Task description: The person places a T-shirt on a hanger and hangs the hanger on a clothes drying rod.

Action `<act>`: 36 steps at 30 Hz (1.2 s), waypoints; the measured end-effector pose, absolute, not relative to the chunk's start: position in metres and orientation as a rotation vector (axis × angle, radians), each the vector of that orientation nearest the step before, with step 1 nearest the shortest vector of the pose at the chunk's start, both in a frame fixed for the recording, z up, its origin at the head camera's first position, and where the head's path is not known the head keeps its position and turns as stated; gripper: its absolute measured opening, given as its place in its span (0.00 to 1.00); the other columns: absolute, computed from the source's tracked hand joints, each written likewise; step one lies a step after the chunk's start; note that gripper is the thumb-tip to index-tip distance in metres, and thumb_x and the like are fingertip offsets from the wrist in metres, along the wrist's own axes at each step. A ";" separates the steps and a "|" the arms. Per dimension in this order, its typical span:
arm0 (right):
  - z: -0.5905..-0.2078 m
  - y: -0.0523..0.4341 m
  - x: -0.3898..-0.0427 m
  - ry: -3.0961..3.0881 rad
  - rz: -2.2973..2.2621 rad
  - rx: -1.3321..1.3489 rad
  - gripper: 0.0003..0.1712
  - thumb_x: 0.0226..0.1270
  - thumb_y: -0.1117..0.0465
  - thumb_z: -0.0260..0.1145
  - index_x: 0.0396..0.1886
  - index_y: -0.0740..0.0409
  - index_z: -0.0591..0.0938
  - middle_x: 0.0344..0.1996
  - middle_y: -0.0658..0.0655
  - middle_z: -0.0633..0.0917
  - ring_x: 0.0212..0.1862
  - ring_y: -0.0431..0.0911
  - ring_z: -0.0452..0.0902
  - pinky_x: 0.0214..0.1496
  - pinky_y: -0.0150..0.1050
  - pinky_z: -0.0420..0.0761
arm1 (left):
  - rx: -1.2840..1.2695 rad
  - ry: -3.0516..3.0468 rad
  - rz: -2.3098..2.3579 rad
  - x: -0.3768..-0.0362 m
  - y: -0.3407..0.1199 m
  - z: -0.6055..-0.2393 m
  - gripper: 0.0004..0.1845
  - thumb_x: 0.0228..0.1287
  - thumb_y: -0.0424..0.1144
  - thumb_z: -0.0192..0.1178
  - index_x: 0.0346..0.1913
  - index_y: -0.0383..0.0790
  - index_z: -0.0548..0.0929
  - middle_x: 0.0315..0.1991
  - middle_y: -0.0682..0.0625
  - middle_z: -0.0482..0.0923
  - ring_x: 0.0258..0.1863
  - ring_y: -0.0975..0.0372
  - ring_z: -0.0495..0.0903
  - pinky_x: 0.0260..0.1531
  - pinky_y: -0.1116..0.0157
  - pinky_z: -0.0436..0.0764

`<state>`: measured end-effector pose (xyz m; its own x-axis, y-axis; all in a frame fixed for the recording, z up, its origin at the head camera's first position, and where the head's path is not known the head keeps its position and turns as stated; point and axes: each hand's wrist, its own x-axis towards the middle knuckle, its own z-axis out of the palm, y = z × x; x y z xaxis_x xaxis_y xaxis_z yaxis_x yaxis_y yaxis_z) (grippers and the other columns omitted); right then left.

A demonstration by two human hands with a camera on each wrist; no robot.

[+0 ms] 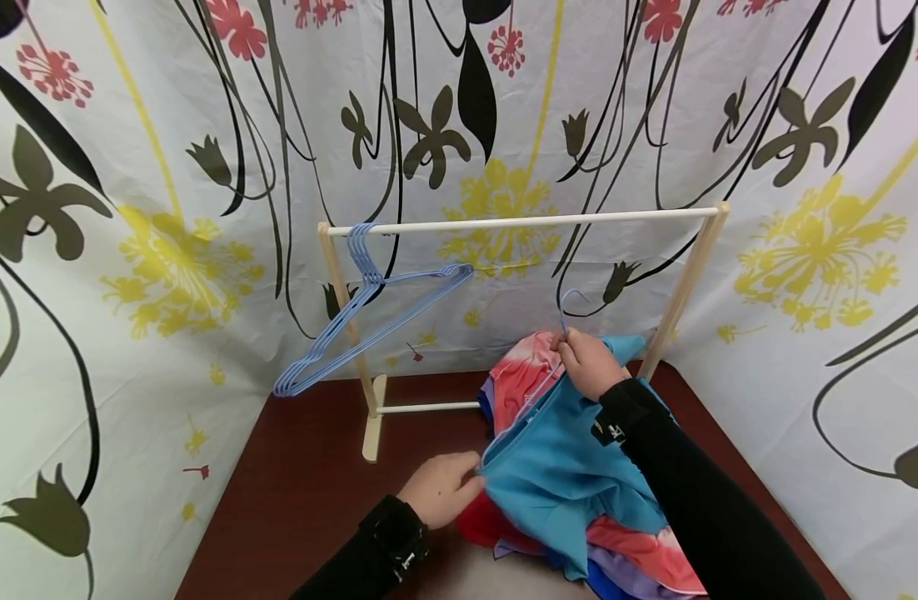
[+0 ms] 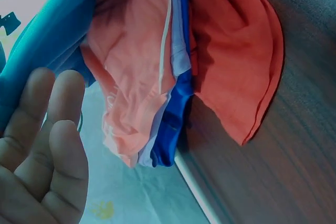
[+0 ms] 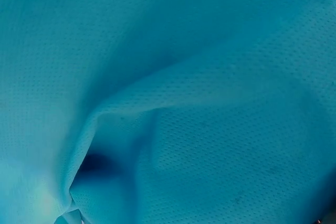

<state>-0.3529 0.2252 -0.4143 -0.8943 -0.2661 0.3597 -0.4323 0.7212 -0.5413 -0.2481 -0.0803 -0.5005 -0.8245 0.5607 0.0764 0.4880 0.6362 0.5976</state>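
My right hand (image 1: 590, 367) grips a pale blue wire hanger (image 1: 530, 402) just below its hook, which points up. A turquoise shirt (image 1: 556, 475) of perforated fabric hangs on the hanger, tilted down to the left, and fills the right wrist view. At the shirt's lower left edge, my left hand (image 1: 440, 490) has its fingertips right by the hanger's end. The left wrist view shows its fingers (image 2: 68, 150) loosely bent beside the turquoise cloth, pinching nothing.
A wooden rack (image 1: 534, 222) stands behind, with several blue wire hangers (image 1: 365, 258) at the left of its rail. Beneath the shirt lie a coral-and-white garment (image 1: 522, 367), a red garment (image 1: 489, 521) and purple and blue ones, on a dark brown table (image 1: 294, 500). Flowered cloth (image 1: 279, 167) surrounds it.
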 end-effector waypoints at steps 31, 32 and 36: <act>-0.433 0.191 -0.333 -2.725 0.815 0.772 0.08 0.80 0.64 0.54 0.43 0.59 0.80 0.25 0.48 0.73 0.29 0.43 0.70 0.37 0.42 0.74 | 0.768 2.887 1.117 -0.251 -0.042 -0.464 0.11 0.76 0.47 0.57 0.33 0.51 0.73 0.23 0.57 0.69 0.22 0.67 0.71 0.24 0.68 0.73; -0.435 0.189 -0.332 -2.730 0.803 0.782 0.08 0.80 0.63 0.54 0.43 0.59 0.80 0.25 0.48 0.73 0.29 0.42 0.70 0.37 0.42 0.74 | 0.746 2.885 1.133 -0.252 -0.041 -0.463 0.11 0.76 0.47 0.57 0.33 0.51 0.73 0.23 0.57 0.69 0.22 0.67 0.71 0.24 0.68 0.74; -0.439 0.181 -0.327 -2.731 0.784 0.821 0.08 0.79 0.62 0.55 0.41 0.56 0.80 0.25 0.47 0.73 0.29 0.41 0.70 0.36 0.41 0.73 | 0.683 2.896 1.164 -0.254 -0.034 -0.462 0.11 0.76 0.48 0.57 0.32 0.51 0.73 0.23 0.56 0.69 0.22 0.67 0.71 0.24 0.68 0.73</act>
